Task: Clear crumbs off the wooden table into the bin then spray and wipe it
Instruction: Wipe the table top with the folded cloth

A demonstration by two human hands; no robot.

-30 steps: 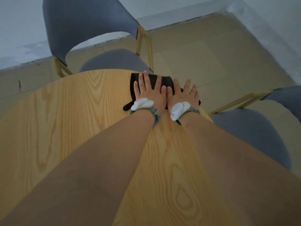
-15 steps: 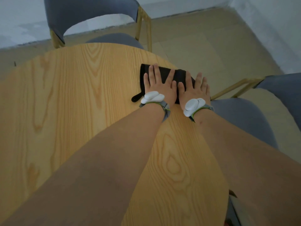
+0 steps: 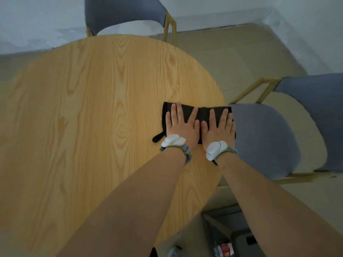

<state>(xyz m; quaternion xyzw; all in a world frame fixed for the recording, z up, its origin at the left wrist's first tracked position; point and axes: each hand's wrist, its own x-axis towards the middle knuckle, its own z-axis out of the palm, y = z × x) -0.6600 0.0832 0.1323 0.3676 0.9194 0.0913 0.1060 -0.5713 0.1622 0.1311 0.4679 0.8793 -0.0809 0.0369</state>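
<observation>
The left hand [image 3: 181, 125] and right hand [image 3: 219, 127] are pressed flat, fingers straight, on the dark cloth [image 3: 201, 113] under both palms at the wooden table [image 3: 92, 108] edge; wiping is judged underway, no crumbs are seen

Both hands [image 3: 199, 127] flat on black cloth [image 3: 203, 113]

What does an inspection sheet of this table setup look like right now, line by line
Surface: round wooden table, no crumbs visible.
Job's things: black cloth flat at the table's right edge; bin on the floor below.
Clutter: nothing seen.
Grippers: left hand and right hand press flat on the cloth, side by side.
Cables: nothing seen.
Surroundings: far chair, right chair, tiled floor.
</observation>
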